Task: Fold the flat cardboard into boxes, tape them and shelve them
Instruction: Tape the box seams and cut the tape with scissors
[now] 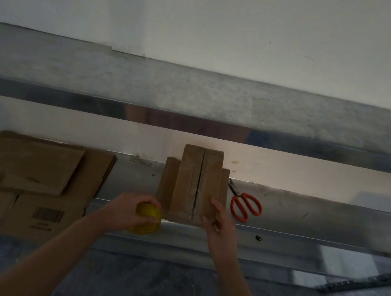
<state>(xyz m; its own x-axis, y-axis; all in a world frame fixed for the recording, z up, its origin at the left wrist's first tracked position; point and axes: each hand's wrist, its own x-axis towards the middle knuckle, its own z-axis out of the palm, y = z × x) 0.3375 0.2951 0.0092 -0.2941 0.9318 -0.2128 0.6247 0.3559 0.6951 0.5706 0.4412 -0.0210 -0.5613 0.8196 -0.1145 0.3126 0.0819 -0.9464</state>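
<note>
A folded cardboard box (192,185) stands on the metal shelf (306,215), its two top flaps meeting in a centre seam and side flaps sticking out left and right. My right hand (218,223) grips the box's near right corner, thumb on top. My left hand (129,210) holds a yellow roll of tape (147,219) just left of the box's near left corner. A stack of flat cardboard sheets (30,174) lies at the left end of the shelf, one sheet showing a barcode.
Orange-handled scissors (244,204) lie on the shelf right of the box. An upper metal shelf (197,95) runs across above, against a white wall. A small dark object (258,238) sits on the shelf's front lip. Dark floor lies below.
</note>
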